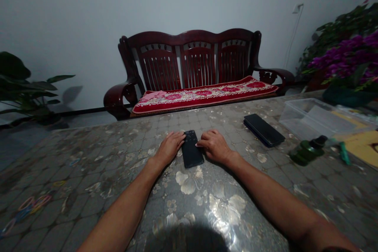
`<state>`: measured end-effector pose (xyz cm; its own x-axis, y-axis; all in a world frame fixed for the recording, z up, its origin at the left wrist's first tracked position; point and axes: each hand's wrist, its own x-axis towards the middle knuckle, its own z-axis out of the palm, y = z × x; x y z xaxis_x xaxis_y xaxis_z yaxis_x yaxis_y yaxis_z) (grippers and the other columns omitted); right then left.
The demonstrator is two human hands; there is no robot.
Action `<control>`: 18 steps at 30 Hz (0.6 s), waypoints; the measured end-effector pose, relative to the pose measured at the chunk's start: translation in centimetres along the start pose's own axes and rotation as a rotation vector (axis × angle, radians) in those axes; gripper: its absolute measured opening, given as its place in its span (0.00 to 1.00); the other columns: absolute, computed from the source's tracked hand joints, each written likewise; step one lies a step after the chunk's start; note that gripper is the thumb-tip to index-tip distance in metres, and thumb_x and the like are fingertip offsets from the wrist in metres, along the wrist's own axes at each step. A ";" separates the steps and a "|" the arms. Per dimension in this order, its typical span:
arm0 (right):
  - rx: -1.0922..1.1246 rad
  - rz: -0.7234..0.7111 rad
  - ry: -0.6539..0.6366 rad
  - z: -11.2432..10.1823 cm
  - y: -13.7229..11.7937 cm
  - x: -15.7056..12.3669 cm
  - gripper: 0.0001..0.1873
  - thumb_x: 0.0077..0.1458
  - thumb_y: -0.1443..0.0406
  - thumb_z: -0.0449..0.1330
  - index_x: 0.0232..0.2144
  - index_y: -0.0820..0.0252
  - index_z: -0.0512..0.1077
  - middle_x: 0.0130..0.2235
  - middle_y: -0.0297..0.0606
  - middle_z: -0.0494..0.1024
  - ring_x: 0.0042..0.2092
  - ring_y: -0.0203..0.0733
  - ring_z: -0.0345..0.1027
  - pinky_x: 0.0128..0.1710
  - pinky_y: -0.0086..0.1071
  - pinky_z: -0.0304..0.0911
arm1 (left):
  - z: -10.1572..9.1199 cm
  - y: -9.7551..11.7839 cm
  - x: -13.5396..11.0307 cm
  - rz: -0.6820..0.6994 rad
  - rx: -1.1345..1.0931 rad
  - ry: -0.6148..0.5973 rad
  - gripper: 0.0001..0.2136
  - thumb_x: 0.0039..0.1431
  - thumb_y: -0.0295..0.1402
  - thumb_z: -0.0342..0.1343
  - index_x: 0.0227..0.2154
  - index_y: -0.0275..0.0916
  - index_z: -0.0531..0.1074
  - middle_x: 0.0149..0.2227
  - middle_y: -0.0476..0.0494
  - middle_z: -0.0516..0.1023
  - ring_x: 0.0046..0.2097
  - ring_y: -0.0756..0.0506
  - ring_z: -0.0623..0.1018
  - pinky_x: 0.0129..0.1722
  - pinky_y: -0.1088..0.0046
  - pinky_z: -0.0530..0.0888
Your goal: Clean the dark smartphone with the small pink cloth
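Note:
A black smartphone (192, 153) lies flat on the patterned table, with small spots like droplets on the upper part of its dark screen. My left hand (170, 145) rests at its left side, fingers stretched out and fingertips touching the upper left edge. On the other side, my right hand (215, 146) is closed, its fingers curled and pressed together over the right edge of the phone. Something small and pale shows at the tips of those fingers, too small to name.
To the right lie a dark wallet-like case (264, 129), a green bottle with a black top (308, 150) and a clear plastic box (319, 120). Scissors with coloured handles (32, 204) are at the lower left. A wooden bench (197, 63) stands behind the table (118, 157).

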<state>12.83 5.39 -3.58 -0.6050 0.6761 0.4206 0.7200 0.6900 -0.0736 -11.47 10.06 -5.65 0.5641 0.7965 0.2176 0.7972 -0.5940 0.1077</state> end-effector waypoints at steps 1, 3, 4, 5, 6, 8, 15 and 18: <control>0.026 -0.052 0.008 0.1 -0.1 -0.2 0.13 0.58 0.71 0.56 0.40 0.56 0.81 0.35 0.40 0.76 0.38 0.43 0.64 0.46 0.39 0.52 | 0.0 0.1 0.0 -0.001 -0.003 0.003 0.16 0.69 0.30 0.47 0.54 0.40 0.74 0.59 0.38 0.74 0.61 0.41 0.73 0.66 0.56 0.63; 0.069 -0.155 0.009 0.3 -0.2 -0.5 0.14 0.57 0.70 0.57 0.41 0.55 0.80 0.35 0.40 0.75 0.39 0.43 0.64 0.47 0.39 0.52 | -0.1 0.4 0.0 -0.009 -0.008 0.012 0.16 0.68 0.30 0.47 0.54 0.41 0.75 0.59 0.38 0.75 0.61 0.41 0.74 0.65 0.56 0.64; 0.079 -0.186 0.005 0.5 -0.3 -0.5 0.14 0.57 0.70 0.57 0.41 0.55 0.80 0.35 0.40 0.75 0.39 0.44 0.64 0.47 0.39 0.53 | -0.2 0.5 0.0 -0.017 -0.010 0.016 0.16 0.68 0.30 0.47 0.53 0.41 0.75 0.59 0.38 0.75 0.60 0.41 0.74 0.65 0.56 0.64; 0.083 -0.196 -0.001 0.6 -0.4 -0.5 0.14 0.57 0.70 0.57 0.41 0.55 0.80 0.35 0.40 0.75 0.40 0.44 0.65 0.47 0.39 0.53 | -0.2 0.7 0.0 -0.026 -0.010 0.018 0.16 0.68 0.30 0.48 0.53 0.41 0.75 0.59 0.39 0.75 0.60 0.41 0.74 0.64 0.56 0.65; 0.080 -0.187 -0.009 0.7 -0.4 -0.4 0.14 0.57 0.70 0.57 0.41 0.55 0.80 0.36 0.40 0.76 0.40 0.44 0.65 0.47 0.39 0.53 | -0.2 0.8 0.0 -0.033 -0.007 0.018 0.16 0.68 0.30 0.48 0.53 0.41 0.75 0.58 0.39 0.75 0.59 0.41 0.75 0.64 0.56 0.65; 0.055 -0.124 -0.020 0.7 -0.4 -0.1 0.13 0.59 0.70 0.58 0.40 0.55 0.80 0.37 0.40 0.76 0.40 0.43 0.65 0.46 0.39 0.52 | -0.4 1.1 -0.1 -0.042 0.007 0.015 0.16 0.68 0.31 0.48 0.53 0.42 0.75 0.58 0.39 0.76 0.59 0.41 0.75 0.64 0.57 0.65; -0.106 0.118 -0.054 0.3 -0.3 0.7 0.13 0.66 0.64 0.55 0.36 0.58 0.80 0.35 0.42 0.76 0.39 0.44 0.65 0.45 0.38 0.51 | -0.8 3.0 -0.2 -0.078 0.061 0.007 0.14 0.68 0.35 0.51 0.52 0.40 0.74 0.59 0.36 0.75 0.61 0.38 0.73 0.65 0.54 0.62; -0.117 0.127 -0.067 0.1 -0.3 0.4 0.13 0.65 0.66 0.55 0.36 0.59 0.80 0.36 0.43 0.76 0.39 0.44 0.65 0.45 0.39 0.51 | -0.9 3.5 -0.3 -0.094 0.086 -0.013 0.16 0.67 0.37 0.53 0.53 0.38 0.73 0.60 0.33 0.73 0.62 0.37 0.72 0.66 0.52 0.61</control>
<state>12.38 5.48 -3.46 -0.5253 0.7743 0.3529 0.8243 0.5659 -0.0146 -9.06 7.69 -4.48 0.4881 0.8502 0.1975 0.8620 -0.5051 0.0437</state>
